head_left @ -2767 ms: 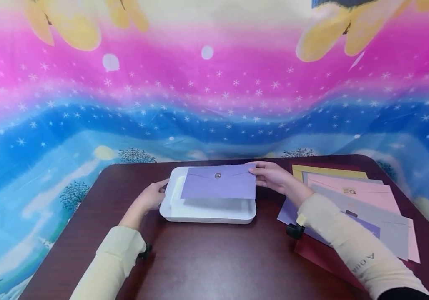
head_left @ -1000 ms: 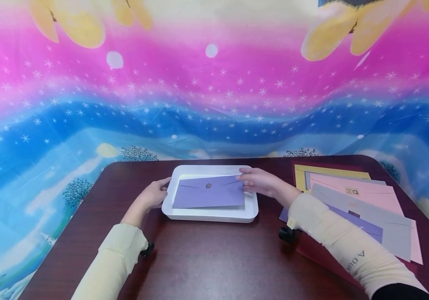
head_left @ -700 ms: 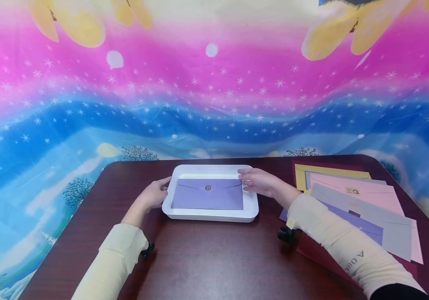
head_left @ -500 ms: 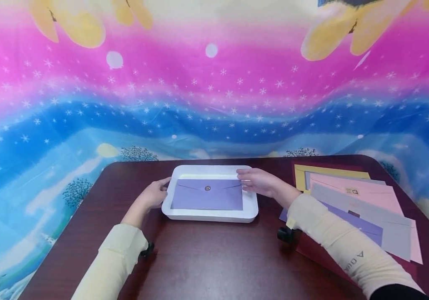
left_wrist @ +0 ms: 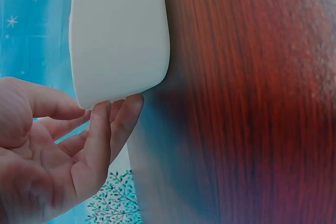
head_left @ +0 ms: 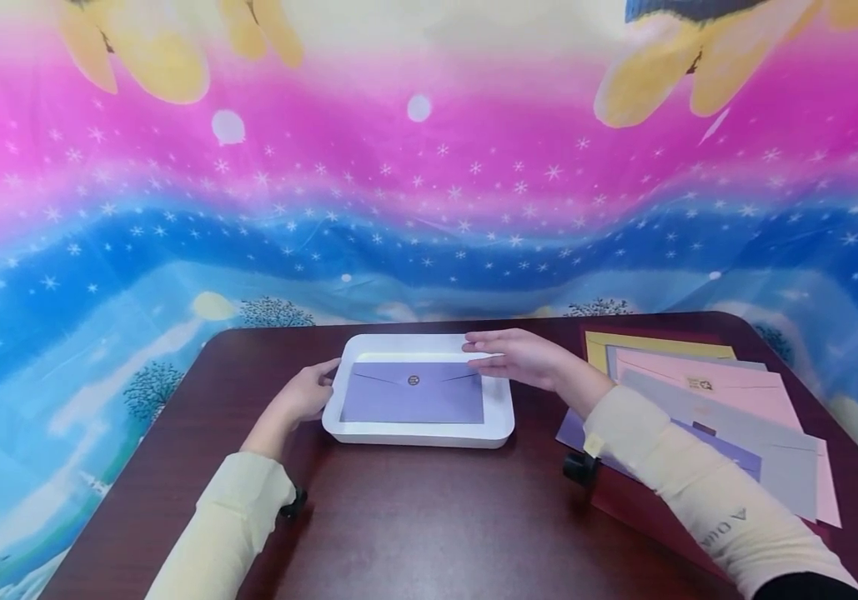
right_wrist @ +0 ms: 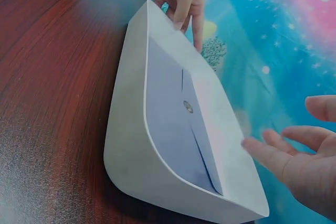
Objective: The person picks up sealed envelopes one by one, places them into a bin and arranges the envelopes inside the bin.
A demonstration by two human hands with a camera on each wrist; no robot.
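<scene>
A purple envelope (head_left: 412, 396) with a small round seal lies flat inside a white rectangular tray (head_left: 417, 437). My left hand (head_left: 301, 395) holds the tray by its left end. In the left wrist view, the thumb of the left hand (left_wrist: 58, 140) is at the rim and the fingertips touch the outer wall. Over the tray's right end hovers my right hand (head_left: 522, 358), its fingers extended and apart, holding nothing. The right wrist view shows that right hand (right_wrist: 294, 156) beside the tray's far wall, clear of the envelope (right_wrist: 176, 114).
Right of the tray, several envelopes lie fanned out: yellow (head_left: 597, 354), pink (head_left: 736, 387), grey (head_left: 792, 467), purple (head_left: 736, 454) and dark red (head_left: 646, 521). My right forearm reaches over them. A patterned cloth (head_left: 429, 208) hangs behind the brown table (head_left: 413, 517).
The purple envelope has come down from above the tray to lie flat in it. My right hand has let go and its fingers have spread. The left hand stays at the tray.
</scene>
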